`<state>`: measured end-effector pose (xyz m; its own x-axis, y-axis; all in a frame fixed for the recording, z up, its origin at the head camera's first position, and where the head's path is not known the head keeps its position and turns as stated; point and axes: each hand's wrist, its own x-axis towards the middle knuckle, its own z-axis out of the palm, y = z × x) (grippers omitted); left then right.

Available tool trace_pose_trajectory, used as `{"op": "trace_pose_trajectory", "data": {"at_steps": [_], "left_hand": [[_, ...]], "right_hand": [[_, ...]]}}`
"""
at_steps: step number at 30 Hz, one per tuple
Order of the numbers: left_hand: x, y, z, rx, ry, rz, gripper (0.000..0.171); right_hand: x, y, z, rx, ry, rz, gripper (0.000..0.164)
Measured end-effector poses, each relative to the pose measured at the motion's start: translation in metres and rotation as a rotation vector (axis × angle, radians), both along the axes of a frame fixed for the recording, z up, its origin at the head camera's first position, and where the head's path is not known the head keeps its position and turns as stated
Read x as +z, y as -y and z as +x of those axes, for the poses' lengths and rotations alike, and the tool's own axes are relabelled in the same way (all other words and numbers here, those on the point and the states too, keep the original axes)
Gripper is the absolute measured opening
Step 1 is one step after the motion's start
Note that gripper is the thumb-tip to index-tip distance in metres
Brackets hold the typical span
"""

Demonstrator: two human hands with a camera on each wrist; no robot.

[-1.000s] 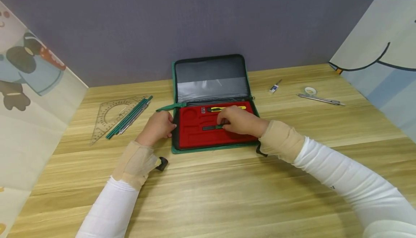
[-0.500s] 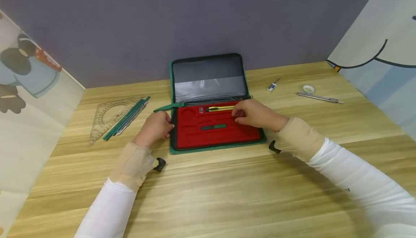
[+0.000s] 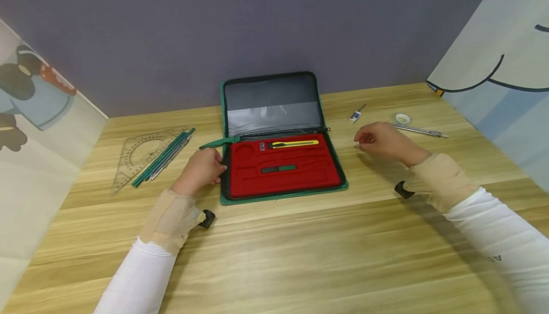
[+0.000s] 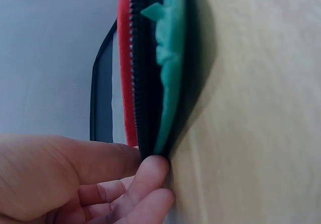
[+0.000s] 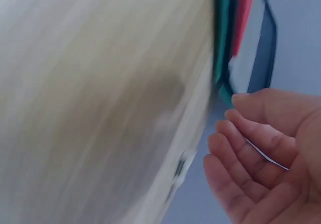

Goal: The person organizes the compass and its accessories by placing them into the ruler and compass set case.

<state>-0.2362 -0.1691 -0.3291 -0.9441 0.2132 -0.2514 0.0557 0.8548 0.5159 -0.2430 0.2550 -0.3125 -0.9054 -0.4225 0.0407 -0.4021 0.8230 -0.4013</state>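
Note:
A zip case lies unfolded on the table, its red moulded insert (image 3: pixel 291 183) facing up and its grey lid leaning back. My left hand (image 3: pixel 201 170) pinches the case's left edge between thumb and fingers; the left wrist view shows the green cover (image 4: pixel 173 78) and black zip (image 4: pixel 140 83) there. In the insert sit a yellow utility knife (image 3: pixel 296 144), a small clear box (image 3: pixel 262 146) and a black-and-green bar (image 3: pixel 279 168). To the right of the case, my right hand (image 3: pixel 386 140) hovers over the table, holding nothing, fingers loosely bent.
Left of the case, green and silver pencil-like sticks (image 3: pixel 163 157) lie across a clear set square (image 3: pixel 124 171). On the right are a small white-and-blue packet (image 3: pixel 355 116), a tape roll (image 3: pixel 403 123) and a silver compass-like tool (image 3: pixel 422 131). A wall stands behind.
My right hand has left the black-and-green bar in the insert and moved right, off the case and over the table. My left hand has stayed at the case's left edge.

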Motion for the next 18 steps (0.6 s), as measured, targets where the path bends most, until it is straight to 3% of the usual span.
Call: {"op": "trace_pose_trajectory", "data": {"at_steps": [7,13,18], "left_hand": [[0.000,-0.001,0.000,-0.004,-0.008,-0.001,0.024],[-0.001,0.000,0.001,-0.007,-0.014,-0.006,0.023],[-0.001,0.000,0.001,-0.003,-0.016,0.000,0.021]], "right_hand": [[-0.005,-0.046,-0.003,-0.104,-0.028,0.098,0.013],[-0.006,-0.085,-0.007,-0.199,0.007,0.148,0.019],[-0.010,-0.116,-0.010,-0.271,-0.051,0.178,0.017]]}}
